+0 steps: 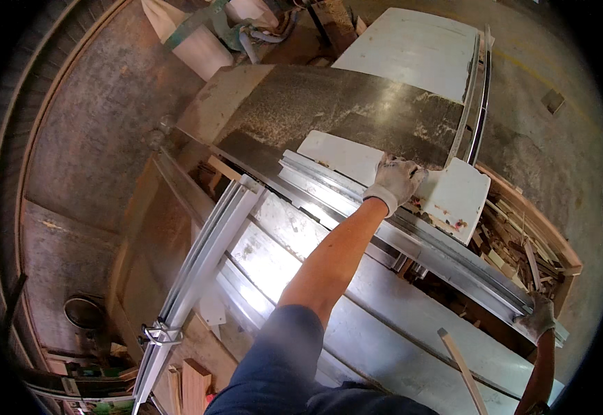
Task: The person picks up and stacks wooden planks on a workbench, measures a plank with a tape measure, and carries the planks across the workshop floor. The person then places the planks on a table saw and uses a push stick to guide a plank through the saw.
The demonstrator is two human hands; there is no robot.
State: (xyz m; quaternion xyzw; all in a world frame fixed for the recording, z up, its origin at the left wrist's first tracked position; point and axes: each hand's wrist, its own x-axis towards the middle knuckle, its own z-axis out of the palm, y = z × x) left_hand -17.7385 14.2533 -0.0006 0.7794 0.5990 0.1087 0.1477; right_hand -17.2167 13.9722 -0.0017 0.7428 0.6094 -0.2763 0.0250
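A long aluminium fence (343, 197) slants across the saw's table from upper left to lower right. My left hand (397, 181), in a pale work glove, is closed at its far side, over a white plate (464, 194) with dark specks. The fingers curl away from view, so what they grip is hidden. My right hand (539, 317), also gloved, wraps round the fence's far right end. Beyond the fence lies the dark metal saw table (357, 104), dusted with sawdust. A shiny sliding table (384, 325) stretches on the near side.
A wooden bin (564, 252) of offcuts (516, 242) stands at right. A second aluminium rail (205, 270) with a clamp (160, 333) runs down the left. A thin wood strip (462, 370) lies near me. Behind are a white panel (412, 52), a metal guide rail (480, 104) and a collector bag (201, 52).
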